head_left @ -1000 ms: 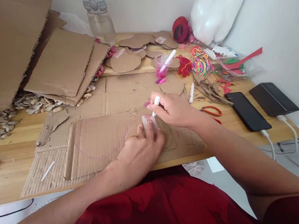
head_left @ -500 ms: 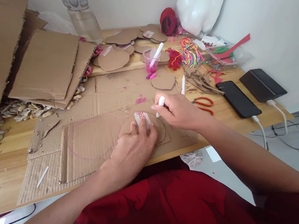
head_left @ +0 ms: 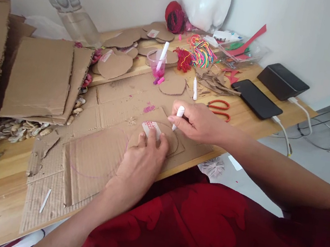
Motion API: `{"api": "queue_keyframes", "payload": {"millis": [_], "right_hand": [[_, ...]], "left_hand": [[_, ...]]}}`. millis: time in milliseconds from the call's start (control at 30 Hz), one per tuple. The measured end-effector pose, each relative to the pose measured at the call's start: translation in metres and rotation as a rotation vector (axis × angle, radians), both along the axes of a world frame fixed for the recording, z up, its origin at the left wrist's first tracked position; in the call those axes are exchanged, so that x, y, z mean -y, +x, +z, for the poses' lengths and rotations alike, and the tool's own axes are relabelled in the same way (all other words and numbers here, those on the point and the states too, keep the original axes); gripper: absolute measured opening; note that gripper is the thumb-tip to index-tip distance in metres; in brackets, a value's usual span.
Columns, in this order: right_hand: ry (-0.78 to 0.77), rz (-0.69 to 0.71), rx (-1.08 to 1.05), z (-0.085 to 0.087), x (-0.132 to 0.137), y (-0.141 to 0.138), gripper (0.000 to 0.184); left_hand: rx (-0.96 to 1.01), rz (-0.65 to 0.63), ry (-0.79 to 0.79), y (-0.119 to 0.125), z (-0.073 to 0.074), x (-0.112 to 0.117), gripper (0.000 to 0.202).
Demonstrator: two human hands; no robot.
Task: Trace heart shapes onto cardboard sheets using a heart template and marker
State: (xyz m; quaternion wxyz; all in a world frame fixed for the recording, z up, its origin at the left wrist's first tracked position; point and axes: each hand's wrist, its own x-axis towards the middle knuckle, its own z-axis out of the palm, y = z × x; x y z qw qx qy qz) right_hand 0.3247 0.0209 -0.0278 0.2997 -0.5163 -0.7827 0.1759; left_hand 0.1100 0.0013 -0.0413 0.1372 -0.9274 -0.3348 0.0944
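Note:
My left hand (head_left: 143,158) lies flat, fingers spread, pressing a round cardboard template (head_left: 173,136) with a white-and-red label (head_left: 151,127) onto a larger cardboard sheet (head_left: 96,158). My right hand (head_left: 198,123) is closed in a pinch on a white marker (head_left: 179,116), its tip down at the template's right edge. A faint pink traced circle shows on the sheet to the left of my left hand.
Stacked cardboard pieces (head_left: 38,77) and seed shells (head_left: 21,128) lie at the left. Behind are cardboard cut-outs (head_left: 114,64), a pink cup (head_left: 156,62), coloured yarn (head_left: 200,53), red scissors (head_left: 220,107), two phones (head_left: 256,98) and a white bag (head_left: 206,2).
My right hand has slid the marker from the top of the template round to its right edge. The camera view has shifted right; my left hand still holds the template down.

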Motion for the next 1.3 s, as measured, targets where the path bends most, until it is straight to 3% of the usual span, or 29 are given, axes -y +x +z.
{"api": "queue_keyframes", "payload": {"millis": [500,767,1000,1300], "right_hand": [[0.047,-0.052,-0.032,-0.009,-0.003,-0.002,0.018],[0.011,-0.065,0.019,-0.011,0.014,0.002,0.023],[0.072,-0.072,-0.075,-0.015,0.004,0.001,0.019],[-0.002,-0.07,-0.021,-0.012,0.019,0.005,0.022]], "left_hand": [[-0.052,-0.015,-0.016,0.002,0.005,-0.002,0.057],[-0.049,0.013,-0.024,0.004,0.003,0.0,0.055],[-0.035,0.001,-0.004,0.003,0.001,-0.001,0.055],[-0.042,0.008,-0.018,0.003,0.0,-0.001,0.055]]}}
